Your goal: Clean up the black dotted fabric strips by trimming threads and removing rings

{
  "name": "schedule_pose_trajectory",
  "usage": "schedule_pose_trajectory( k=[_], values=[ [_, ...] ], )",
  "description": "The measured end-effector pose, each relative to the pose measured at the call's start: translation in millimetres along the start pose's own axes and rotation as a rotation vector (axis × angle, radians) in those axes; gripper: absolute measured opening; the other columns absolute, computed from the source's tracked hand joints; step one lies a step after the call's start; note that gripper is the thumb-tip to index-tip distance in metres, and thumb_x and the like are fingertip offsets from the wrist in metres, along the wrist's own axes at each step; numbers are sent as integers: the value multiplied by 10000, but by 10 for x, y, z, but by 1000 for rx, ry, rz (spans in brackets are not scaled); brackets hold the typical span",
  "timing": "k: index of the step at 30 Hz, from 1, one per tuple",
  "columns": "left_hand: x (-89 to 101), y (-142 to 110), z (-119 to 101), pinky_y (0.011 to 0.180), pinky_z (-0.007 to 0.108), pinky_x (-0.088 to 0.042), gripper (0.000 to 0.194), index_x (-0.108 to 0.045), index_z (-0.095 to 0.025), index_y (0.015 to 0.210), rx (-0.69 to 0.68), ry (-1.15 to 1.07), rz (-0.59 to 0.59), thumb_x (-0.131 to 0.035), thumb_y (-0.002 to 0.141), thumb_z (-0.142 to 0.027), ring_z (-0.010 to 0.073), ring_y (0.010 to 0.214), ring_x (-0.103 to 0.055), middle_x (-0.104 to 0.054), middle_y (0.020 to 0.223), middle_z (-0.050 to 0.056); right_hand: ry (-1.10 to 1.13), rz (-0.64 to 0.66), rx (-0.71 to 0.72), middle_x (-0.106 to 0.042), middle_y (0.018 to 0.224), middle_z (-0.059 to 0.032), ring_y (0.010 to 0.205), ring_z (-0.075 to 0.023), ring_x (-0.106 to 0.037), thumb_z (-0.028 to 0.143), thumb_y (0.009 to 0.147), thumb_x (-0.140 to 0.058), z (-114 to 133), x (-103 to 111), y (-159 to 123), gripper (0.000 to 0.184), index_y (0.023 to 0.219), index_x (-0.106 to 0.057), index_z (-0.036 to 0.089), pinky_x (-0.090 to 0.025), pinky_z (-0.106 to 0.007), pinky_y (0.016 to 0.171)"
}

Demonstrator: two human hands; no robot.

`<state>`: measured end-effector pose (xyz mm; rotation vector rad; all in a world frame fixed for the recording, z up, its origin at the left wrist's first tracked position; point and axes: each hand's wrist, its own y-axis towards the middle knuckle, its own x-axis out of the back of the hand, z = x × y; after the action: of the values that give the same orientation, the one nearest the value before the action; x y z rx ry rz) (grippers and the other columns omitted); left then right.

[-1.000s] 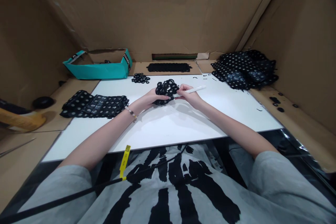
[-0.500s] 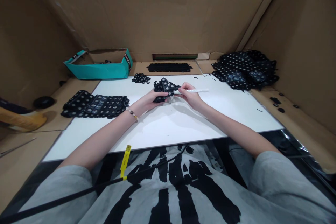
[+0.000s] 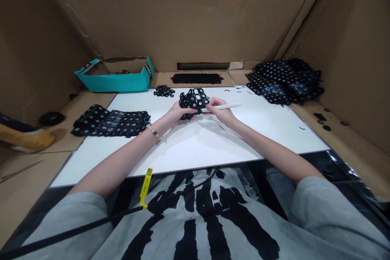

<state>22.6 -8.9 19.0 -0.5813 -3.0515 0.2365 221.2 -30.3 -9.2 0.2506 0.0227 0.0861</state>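
Two hands busy over the far-middle edge of the white table [image 3: 195,150]: left hand [image 3: 176,114] has its grip pinched on a bunched black dotted lace piece [image 3: 194,102], right hand [image 3: 219,109] grips a white pen [image 3: 226,106], tip right at the lace. Folded dotted stack [image 3: 111,122] sits by the left edge.

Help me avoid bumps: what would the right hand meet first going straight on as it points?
Likely the black dotted piece in the left hand; the white pen-like tool in the right hand points there, though depth is unclear.
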Motion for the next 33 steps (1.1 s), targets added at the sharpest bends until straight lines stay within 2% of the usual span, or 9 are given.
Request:
schedule_pose_trajectory(
  k=[5,9,19,24,29,31,33],
  values=[
    [34,67,105,655,288,-524,527,-586,-170,1028,-87,54,9,-832,571,-258,194,805,-648,-692,1010,65,-230,24,87,-562,692,21,669,-152,-526,383,801,-623,14,-37,-70,233,702,-488,221,-431,-286,639],
    [41,95,149,667,288,-514,522,-590,-165,1006,-106,53,26,-839,559,-269,202,834,-644,-694,1006,65,-413,-1,168,-536,665,21,636,-153,-467,348,848,-549,23,-84,-117,211,696,-464,228,-343,-282,602],
    [84,135,166,730,309,-524,560,-600,-169,1020,-94,-10,85,-859,528,-240,204,864,-643,-693,1005,57,-479,-40,187,-537,648,16,634,-169,-478,340,855,-520,-5,-105,-97,220,684,-432,235,-326,-295,598],
    [140,155,183,671,291,-539,599,-579,-197,1092,-55,-6,113,-857,568,-278,195,839,-650,-683,1048,63,-382,-56,157,-538,656,15,655,-167,-492,376,832,-571,15,-104,-86,237,678,-462,233,-414,-303,655],
    [200,154,128,692,316,-558,591,-595,-195,1122,-17,35,196,-846,592,-266,211,854,-664,-690,1032,72,-7,-58,3,-530,673,30,702,-163,-585,441,729,-692,-3,-57,4,313,678,-473,224,-532,-357,754],
    [209,152,103,720,335,-563,604,-612,-181,1113,-10,66,218,-856,563,-235,238,897,-665,-695,1039,88,73,-83,-33,-515,658,39,685,-152,-588,427,687,-734,1,-24,40,343,656,-462,220,-554,-382,783],
    [204,147,83,777,355,-562,615,-623,-175,1106,-28,74,188,-861,541,-223,262,965,-658,-696,1074,100,117,-87,-70,-504,636,45,670,-146,-585,398,661,-757,21,15,62,356,634,-452,216,-565,-388,781]
  ],
)
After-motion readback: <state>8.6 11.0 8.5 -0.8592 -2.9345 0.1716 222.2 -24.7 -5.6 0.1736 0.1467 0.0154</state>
